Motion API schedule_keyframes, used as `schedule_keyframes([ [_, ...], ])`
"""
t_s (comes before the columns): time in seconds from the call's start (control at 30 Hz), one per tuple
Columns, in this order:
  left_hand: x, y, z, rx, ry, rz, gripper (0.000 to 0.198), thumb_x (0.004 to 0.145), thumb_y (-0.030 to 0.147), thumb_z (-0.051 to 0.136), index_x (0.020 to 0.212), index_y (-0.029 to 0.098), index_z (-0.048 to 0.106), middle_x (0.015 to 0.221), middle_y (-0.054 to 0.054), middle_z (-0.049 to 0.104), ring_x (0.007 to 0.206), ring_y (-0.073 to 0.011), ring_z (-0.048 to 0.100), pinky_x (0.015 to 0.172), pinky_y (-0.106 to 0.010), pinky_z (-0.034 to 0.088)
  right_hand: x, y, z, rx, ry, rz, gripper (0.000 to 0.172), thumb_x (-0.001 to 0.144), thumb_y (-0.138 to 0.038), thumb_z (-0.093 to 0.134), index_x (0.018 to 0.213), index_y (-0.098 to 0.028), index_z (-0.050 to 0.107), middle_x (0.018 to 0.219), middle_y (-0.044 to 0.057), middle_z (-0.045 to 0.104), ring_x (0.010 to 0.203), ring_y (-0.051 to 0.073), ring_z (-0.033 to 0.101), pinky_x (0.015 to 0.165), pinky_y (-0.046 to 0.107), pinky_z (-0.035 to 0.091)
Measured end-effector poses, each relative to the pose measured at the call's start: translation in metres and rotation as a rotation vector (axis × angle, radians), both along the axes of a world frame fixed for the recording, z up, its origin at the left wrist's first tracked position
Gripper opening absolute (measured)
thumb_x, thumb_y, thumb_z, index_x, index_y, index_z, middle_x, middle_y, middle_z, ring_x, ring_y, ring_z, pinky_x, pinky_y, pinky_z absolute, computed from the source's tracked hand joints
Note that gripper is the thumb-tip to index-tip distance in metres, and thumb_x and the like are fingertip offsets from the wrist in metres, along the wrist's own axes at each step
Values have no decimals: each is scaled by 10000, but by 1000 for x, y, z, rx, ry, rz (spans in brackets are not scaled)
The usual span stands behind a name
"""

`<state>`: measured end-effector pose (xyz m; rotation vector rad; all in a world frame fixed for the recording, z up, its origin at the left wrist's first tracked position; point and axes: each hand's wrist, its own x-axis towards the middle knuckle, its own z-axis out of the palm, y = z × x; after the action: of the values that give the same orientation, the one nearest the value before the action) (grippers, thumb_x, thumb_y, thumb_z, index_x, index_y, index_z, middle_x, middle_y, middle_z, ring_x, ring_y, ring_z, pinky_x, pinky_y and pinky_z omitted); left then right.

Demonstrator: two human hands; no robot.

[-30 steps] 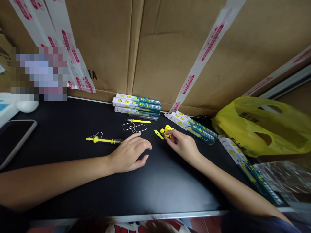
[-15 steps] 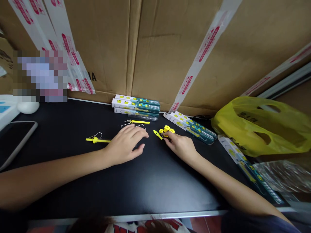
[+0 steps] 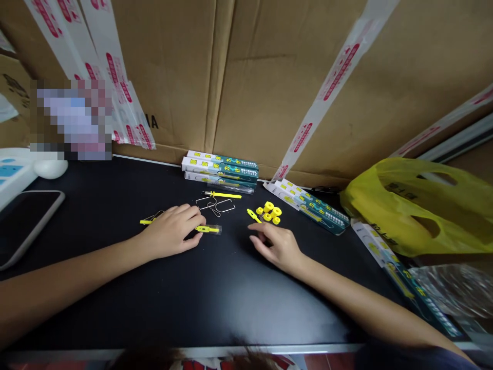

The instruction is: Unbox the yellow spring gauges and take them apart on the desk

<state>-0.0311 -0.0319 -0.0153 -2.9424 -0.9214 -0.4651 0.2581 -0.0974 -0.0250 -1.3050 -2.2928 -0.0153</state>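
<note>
Left hand (image 3: pixel 175 231) down over a clear plastic tube with a slim yellow slotted insert (image 3: pixel 208 229); fingers bent across its middle, thumb on the near side; the tube's right end sticks out past the fingertips, its left end and thin wire hook (image 3: pixel 157 214) show beyond the knuckles; cannot tell whether the grip has closed.

Right hand (image 3: pixel 279 249) loosely curled, thumb and forefinger apart, nothing seen between them; just ahead of its fingertips, a flat yellow plastic slotted strip (image 3: pixel 253 215) and a cluster of small yellow round plastic caps (image 3: pixel 268 208).

Changed: half a second ago the left hand hung farther forward, by the bent silver wire hooks (image 3: pixel 214 205), and the right fingers were in among the caps; now the right has drawn back, leaving the cluster uncovered; handling seems to have passed to the left hand and the tube.

Beyond the left fingertips, the hooks, then a thin yellow plastic rod with metal end (image 3: pixel 227 195); farther off, stacked white-and-teal cardboard boxes (image 3: pixel 221 165).
</note>
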Motion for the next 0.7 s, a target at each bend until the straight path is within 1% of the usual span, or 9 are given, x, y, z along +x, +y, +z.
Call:
schedule_keyframes([
  [0.07, 2, 0, -1, 3, -15, -64, 181, 897, 279, 462, 1001, 194, 584, 940, -41, 585, 855, -182, 539, 724, -290, 427, -12, -1, 0, -49, 33, 72, 274, 901, -350, 488, 1110, -186, 556, 752, 26, 615, 641, 125, 597, 593, 223, 457],
  [0.13, 4, -1, -2, 15, -25, -118, 204, 922, 295, 446, 1031, 192, 585, 927, -40, 588, 835, -171, 534, 713, -276, 428, -25, 1, 2, -101, 55, 100, 376, 882, -409, 516, 1189, -193, 499, 849, 43, 616, 719, 142, 602, 628, 239, 473],
  [0.2, 6, -3, -2, 40, -23, -158, 229, 938, 319, 430, 1053, 198, 587, 903, -38, 591, 809, -163, 529, 686, -263, 426, -36, 5, 4, -152, 40, 121, 441, 857, -470, 539, 1204, -203, 483, 914, 53, 616, 756, 155, 602, 640, 252, 474],
  [0.3, 7, -6, -3, 67, -27, -171, 259, 951, 347, 407, 1075, 207, 586, 865, -32, 594, 784, -160, 530, 655, -254, 421, -45, 10, 5, -202, 40, 181, 285, 889, -438, 506, 1049, -209, 561, 886, 39, 621, 722, 141, 590, 625, 237, 449],
  [0.33, 7, -6, -3, 64, -33, -160, 268, 952, 358, 402, 1079, 205, 583, 864, -32, 598, 785, -161, 535, 655, -255, 422, -46, 11, 4, -219, 66, 188, 241, 901, -410, 494, 1008, -207, 568, 856, 30, 619, 700, 133, 581, 621, 231, 441],
  [0.4, 7, -6, -4, 34, -53, -114, 280, 952, 372, 396, 1075, 193, 573, 877, -34, 609, 798, -164, 550, 672, -261, 429, -44, 12, 3, -258, 146, 169, 191, 909, -366, 486, 985, -205, 557, 794, 11, 602, 653, 121, 554, 601, 223, 427],
  [0.5, 6, -5, -3, -45, -79, -45, 248, 945, 352, 400, 1022, 180, 560, 884, -30, 618, 803, -169, 571, 700, -278, 437, -39, 11, 2, -304, 265, 120, 161, 904, -340, 487, 980, -206, 533, 731, -10, 562, 597, 111, 508, 562, 218, 406],
  [0.6, 6, -4, -2, -107, -90, -12, 213, 931, 335, 406, 972, 176, 542, 866, -27, 612, 793, -175, 583, 698, -289, 439, -36, 10, 2, -319, 341, 125, 156, 896, -340, 496, 961, -202, 528, 707, -18, 533, 570, 102, 477, 537, 214, 390],
  [0.7, 6, -4, 0, -153, -100, 0, 196, 914, 326, 416, 975, 176, 527, 871, -27, 607, 795, -177, 587, 706, -297, 445, -37, 11, 3, -327, 394, 132, 160, 891, -344, 506, 953, -199, 529, 694, -23, 509, 550, 94, 449, 511, 208, 374],
])
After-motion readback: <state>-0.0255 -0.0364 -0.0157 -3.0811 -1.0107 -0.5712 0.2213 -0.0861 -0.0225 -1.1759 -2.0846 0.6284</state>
